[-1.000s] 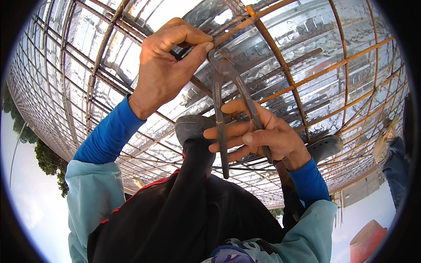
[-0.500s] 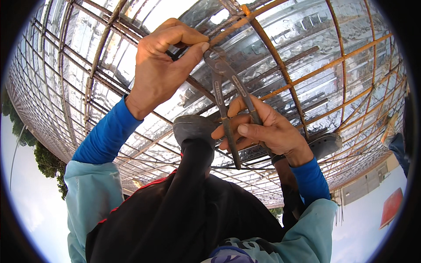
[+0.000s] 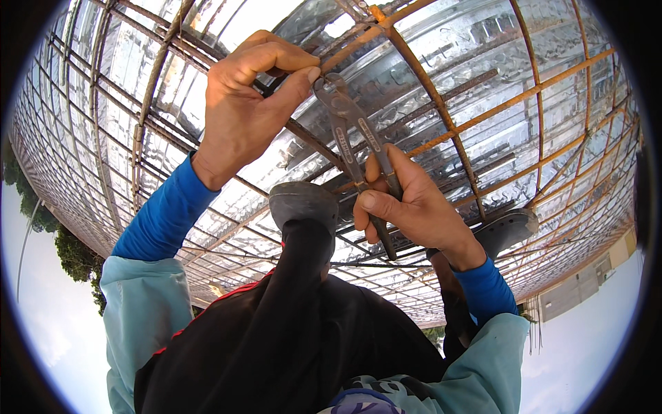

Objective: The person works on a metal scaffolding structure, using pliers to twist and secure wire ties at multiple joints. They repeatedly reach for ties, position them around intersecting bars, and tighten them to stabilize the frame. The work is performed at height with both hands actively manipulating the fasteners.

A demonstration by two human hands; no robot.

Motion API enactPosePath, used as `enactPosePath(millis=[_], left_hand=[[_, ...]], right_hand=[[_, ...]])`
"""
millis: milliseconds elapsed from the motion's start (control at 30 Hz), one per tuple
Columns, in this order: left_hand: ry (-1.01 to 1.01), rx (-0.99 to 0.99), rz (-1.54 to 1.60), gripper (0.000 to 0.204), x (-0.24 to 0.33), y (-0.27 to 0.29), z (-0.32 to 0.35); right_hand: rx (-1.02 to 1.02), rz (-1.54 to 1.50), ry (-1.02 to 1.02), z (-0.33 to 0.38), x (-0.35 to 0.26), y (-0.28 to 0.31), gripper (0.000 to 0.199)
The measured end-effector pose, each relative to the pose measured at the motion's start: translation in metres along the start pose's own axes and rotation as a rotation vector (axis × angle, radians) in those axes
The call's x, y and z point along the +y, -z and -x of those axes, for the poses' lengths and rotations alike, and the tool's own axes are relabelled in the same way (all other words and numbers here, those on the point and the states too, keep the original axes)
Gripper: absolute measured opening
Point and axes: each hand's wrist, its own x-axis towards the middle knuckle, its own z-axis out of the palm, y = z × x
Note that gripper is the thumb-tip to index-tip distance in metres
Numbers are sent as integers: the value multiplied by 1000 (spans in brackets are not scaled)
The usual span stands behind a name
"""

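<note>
My right hand (image 3: pixel 420 210) is wrapped round the handles of a pair of end-cutting pincers (image 3: pixel 353 123), whose jaws point up and to the left. Thumb and fingertips of my left hand (image 3: pixel 241 114) are pressed together in a pinch right beside those jaws. What lies in the pinch, if anything, is too small to make out. Both hands are over a mat of rusty rebar (image 3: pixel 498 117), and a dark bar passes beneath the left hand toward the pincers. Orange-brown bars cross just beyond the jaws.
Shiny ribbed metal sheeting (image 3: pixel 476 55) lies under the bars. My dark shoes (image 3: pixel 303 205) rest on the mat, one left of centre and one farther right. Rebar grid stretches off on both sides. Trees (image 3: pixel 79 265) show at the left edge, a pale building (image 3: pixel 576 297) at the right.
The pincer handles have come closer together in my right hand. Both hands and the pincer jaws have shifted slightly left. A person's leg and a red object at the right have left the view.
</note>
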Motion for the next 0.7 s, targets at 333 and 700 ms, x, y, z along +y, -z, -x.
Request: enactPosePath(millis=[333, 700], left_hand=[[-15, 190, -136, 15, 11, -14, 15], [627, 127, 439, 43, 83, -50, 59]], right_hand=[[130, -16, -65, -3, 5, -31, 37], [-132, -580, -161, 3, -2, -16, 28]])
